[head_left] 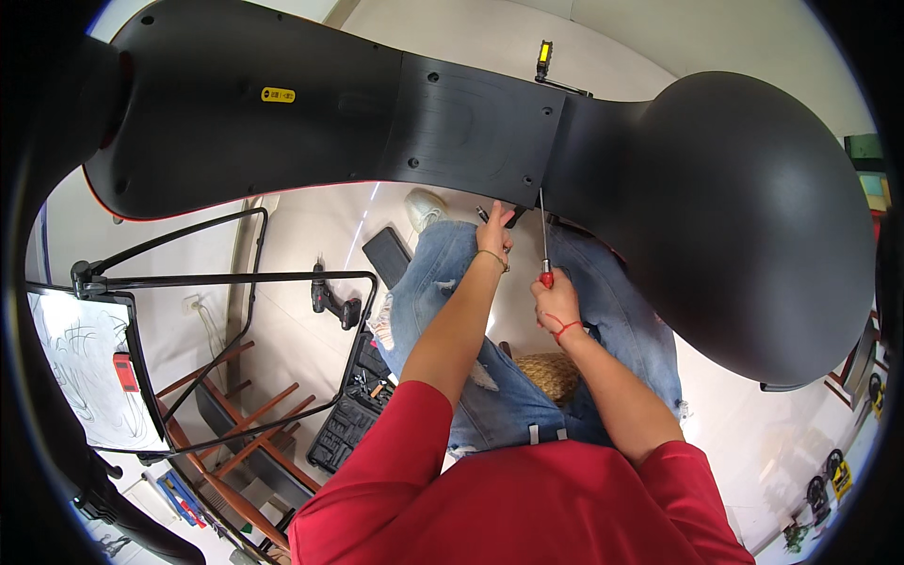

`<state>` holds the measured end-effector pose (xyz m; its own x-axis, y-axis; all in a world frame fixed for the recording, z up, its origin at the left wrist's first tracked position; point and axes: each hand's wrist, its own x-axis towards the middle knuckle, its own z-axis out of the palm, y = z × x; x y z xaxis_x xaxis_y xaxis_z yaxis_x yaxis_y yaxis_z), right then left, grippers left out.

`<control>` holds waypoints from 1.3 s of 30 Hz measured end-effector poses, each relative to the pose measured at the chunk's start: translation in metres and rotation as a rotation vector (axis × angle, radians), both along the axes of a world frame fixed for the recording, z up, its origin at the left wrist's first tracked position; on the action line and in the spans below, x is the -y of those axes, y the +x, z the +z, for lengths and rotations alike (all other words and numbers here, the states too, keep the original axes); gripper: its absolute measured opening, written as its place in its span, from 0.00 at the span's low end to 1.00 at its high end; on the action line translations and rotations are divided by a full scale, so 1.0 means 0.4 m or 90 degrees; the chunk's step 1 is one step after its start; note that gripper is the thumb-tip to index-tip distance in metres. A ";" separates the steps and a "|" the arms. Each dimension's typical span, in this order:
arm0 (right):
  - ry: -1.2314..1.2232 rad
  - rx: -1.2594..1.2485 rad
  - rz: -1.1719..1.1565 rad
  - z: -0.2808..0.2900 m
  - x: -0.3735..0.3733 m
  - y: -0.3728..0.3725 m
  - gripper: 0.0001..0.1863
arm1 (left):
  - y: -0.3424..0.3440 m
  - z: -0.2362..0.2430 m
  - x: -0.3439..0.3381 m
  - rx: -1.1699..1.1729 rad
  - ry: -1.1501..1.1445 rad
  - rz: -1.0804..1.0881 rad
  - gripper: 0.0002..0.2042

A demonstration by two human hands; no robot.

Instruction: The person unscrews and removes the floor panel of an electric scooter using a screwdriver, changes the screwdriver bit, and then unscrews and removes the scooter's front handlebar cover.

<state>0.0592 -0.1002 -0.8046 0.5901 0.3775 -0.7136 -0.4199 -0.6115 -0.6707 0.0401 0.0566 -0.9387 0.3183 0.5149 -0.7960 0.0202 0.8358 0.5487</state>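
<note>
A large black moulded body [471, 127] spans the upper view, with screws recessed in its middle panel and a big rounded end at the right. My right hand [557, 303] grips a screwdriver [545, 247] by its red handle. The long thin shaft points away from me, its tip at the panel's near edge by a corner screw. My left hand [494, 237] is just left of it, below the same edge, one finger stretched toward the panel. A slim dark piece [483, 215] shows beside its fingers; what it is, I cannot make out.
Below my hands are my jeans [443, 311] and a woven stool [546, 375]. To the left lie a cordless drill [331, 297], a dark flat box [386, 256] and an open tool case [344, 428]. A black tubular frame [235, 280] and a toppled wooden chair [250, 452] stand further left.
</note>
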 end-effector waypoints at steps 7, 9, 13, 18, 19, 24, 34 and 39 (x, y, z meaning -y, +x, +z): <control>0.029 -0.058 -0.009 -0.016 0.003 0.001 0.06 | 0.041 -0.054 -0.014 0.105 -0.118 -0.033 0.24; 0.042 -0.065 -0.026 -0.019 -0.002 -0.002 0.04 | 0.059 -0.047 0.001 0.022 -0.055 -0.047 0.21; 0.199 0.148 0.121 0.072 -0.075 0.036 0.08 | 0.052 -0.036 -0.013 0.080 -0.102 0.007 0.21; 0.069 0.181 0.118 0.084 -0.041 0.117 0.13 | 0.061 0.004 0.004 0.135 -0.129 0.002 0.21; 0.064 0.182 0.119 0.085 -0.037 0.124 0.13 | 0.057 0.016 0.010 0.118 -0.132 0.024 0.19; 0.144 -0.109 -0.012 0.132 -0.051 0.155 0.15 | 0.053 0.117 0.034 0.198 -0.133 -0.016 0.21; 0.193 -0.072 0.007 0.256 -0.086 0.170 0.12 | 0.044 0.234 0.023 0.248 -0.117 0.011 0.23; 0.248 -0.077 0.037 0.368 -0.049 0.150 0.14 | 0.023 0.339 0.005 0.204 -0.222 0.050 0.23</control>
<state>0.1192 -0.0808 -0.6572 0.4809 0.6634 -0.5733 -0.4821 -0.3461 -0.8049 0.0492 0.0546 -0.8030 0.5472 0.2668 -0.7934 -0.1752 0.9634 0.2032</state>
